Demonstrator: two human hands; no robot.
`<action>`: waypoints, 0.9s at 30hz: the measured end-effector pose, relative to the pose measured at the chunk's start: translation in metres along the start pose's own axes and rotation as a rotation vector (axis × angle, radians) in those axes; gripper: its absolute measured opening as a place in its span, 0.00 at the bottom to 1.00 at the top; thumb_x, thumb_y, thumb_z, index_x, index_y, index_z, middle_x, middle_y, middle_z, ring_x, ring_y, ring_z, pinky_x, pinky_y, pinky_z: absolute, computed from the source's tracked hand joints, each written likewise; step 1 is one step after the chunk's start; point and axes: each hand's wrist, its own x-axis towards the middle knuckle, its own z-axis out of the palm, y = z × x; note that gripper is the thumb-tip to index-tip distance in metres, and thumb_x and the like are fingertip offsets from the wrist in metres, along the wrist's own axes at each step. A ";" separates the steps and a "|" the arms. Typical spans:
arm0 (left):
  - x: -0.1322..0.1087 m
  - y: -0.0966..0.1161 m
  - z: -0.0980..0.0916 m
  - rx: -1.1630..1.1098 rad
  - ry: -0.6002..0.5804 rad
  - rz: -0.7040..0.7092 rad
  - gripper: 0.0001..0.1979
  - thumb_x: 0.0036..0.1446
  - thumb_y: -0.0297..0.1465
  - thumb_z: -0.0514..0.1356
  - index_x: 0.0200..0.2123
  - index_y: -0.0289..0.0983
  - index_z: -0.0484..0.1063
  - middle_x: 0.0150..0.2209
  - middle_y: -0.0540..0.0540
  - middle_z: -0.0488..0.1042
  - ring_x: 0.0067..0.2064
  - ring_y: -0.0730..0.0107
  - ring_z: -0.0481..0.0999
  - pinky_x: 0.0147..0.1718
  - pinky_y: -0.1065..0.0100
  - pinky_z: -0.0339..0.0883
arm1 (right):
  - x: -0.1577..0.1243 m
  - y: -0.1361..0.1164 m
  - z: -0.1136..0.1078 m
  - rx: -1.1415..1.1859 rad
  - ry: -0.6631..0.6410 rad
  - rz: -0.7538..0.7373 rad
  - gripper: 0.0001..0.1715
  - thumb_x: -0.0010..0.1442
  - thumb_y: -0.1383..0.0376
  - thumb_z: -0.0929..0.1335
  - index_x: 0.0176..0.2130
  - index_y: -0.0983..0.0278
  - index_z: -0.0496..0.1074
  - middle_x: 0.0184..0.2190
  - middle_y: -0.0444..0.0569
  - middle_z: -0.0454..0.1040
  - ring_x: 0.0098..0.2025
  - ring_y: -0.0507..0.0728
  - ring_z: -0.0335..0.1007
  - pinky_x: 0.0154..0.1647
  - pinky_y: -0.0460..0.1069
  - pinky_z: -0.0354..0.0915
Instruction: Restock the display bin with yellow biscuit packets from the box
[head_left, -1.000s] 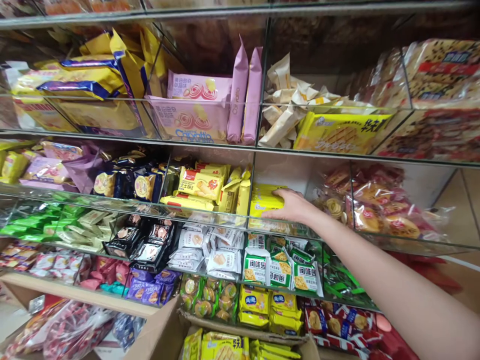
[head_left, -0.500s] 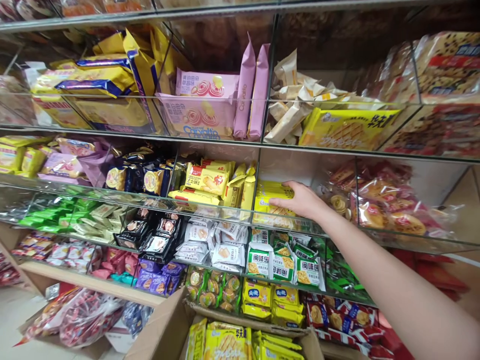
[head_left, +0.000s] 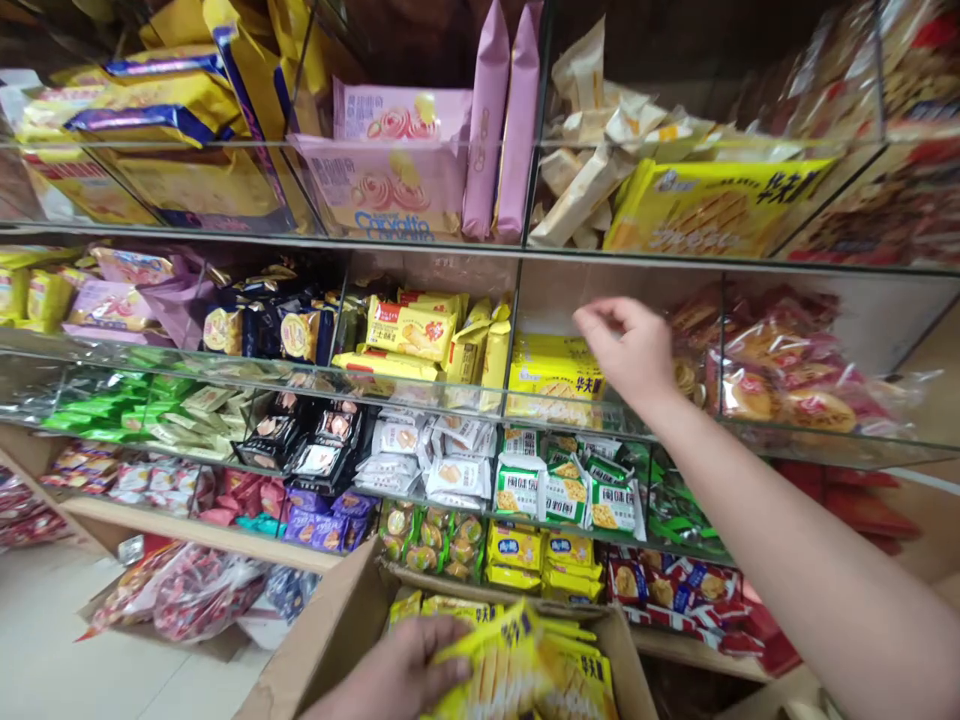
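Observation:
At the bottom of the view my left hand (head_left: 409, 660) grips a yellow waffle packet (head_left: 499, 660), thumb and fingers at its left edge. The packet is tilted and somewhat blurred. Below it is an open cardboard box (head_left: 341, 625) with more yellow waffle packets (head_left: 585, 675) inside. My right hand (head_left: 630, 345) hovers in a shelf compartment, its fingers curled together with nothing visible in them. Just left of and below that hand lies a stack of yellow waffle packets (head_left: 551, 385) behind the clear front panel.
Clear panels (head_left: 420, 390) divide and front the shelves. Yellow biscuit packs (head_left: 412, 330) lie left of the waffle stack, bagged round cakes (head_left: 780, 385) to its right. White-and-green packets (head_left: 566, 490) fill the row below. Filled plastic bags (head_left: 199, 595) sit near the floor at left.
My right hand has lifted off the waffle stack, its fingers now curled. My left hand has come into view with a waffle packet over the box. The view has shifted slightly.

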 end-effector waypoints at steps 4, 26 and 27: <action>0.005 0.038 -0.013 -0.397 0.151 0.173 0.16 0.52 0.39 0.58 0.43 0.36 0.71 0.35 0.50 0.76 0.37 0.70 0.71 0.38 0.70 0.63 | -0.070 -0.030 -0.026 0.246 -0.011 -0.042 0.11 0.56 0.58 0.63 0.34 0.61 0.71 0.31 0.47 0.73 0.34 0.53 0.68 0.36 0.49 0.65; 0.002 0.034 0.013 -0.581 0.442 0.240 0.20 0.50 0.41 0.59 0.46 0.43 0.65 0.36 0.48 0.76 0.32 0.70 0.73 0.31 0.71 0.65 | -0.178 -0.012 -0.072 0.551 -0.487 0.776 0.23 0.46 0.52 0.70 0.40 0.60 0.65 0.25 0.43 0.73 0.26 0.53 0.69 0.25 0.45 0.64; 0.002 0.031 0.012 -0.601 0.449 0.245 0.20 0.50 0.42 0.59 0.46 0.43 0.65 0.36 0.48 0.76 0.32 0.70 0.74 0.32 0.70 0.66 | -0.157 -0.007 -0.078 0.495 -0.381 0.708 0.24 0.45 0.54 0.71 0.41 0.59 0.65 0.23 0.41 0.72 0.24 0.52 0.68 0.23 0.44 0.63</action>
